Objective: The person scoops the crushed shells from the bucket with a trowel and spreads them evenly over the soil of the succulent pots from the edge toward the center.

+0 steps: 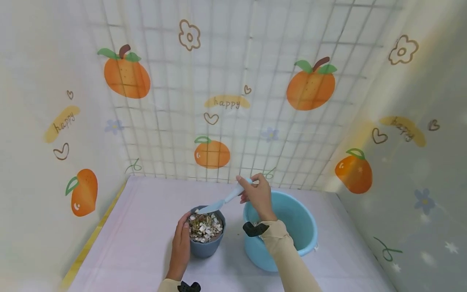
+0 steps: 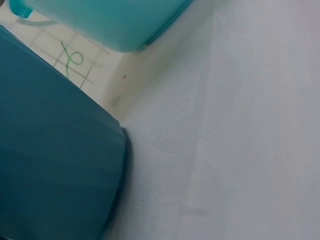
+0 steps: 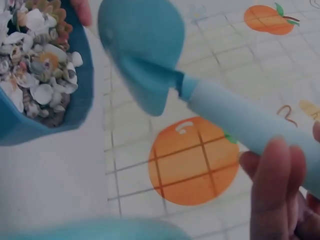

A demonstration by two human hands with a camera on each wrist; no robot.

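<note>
My right hand (image 1: pixel 260 196) grips the handle of a light blue hand trowel (image 1: pixel 233 194) above the bucket's far left rim. The trowel slants down to the left, its blade (image 3: pixel 142 37) over the far rim of a blue-grey flowerpot (image 1: pixel 205 250). White and brownish shells and bits of shell (image 3: pixel 42 92) fill the pot near its top. In the right wrist view, brownish-orange pointed leaves (image 3: pixel 59 22) show at the pot's inner edge. My left hand (image 1: pixel 180 247) rests along the pot's left side, fingers extended up to the rim. The left wrist view shows the pot's wall (image 2: pixel 55 150) but no fingers.
A light blue bucket (image 1: pixel 262 259) stands just right of the pot, partly behind my right forearm. Both stand on a pale cloth-covered table (image 1: pixel 138 227). A wire grid (image 1: pixel 175 142) under a fruit-printed curtain rises behind; curtains hang on both sides.
</note>
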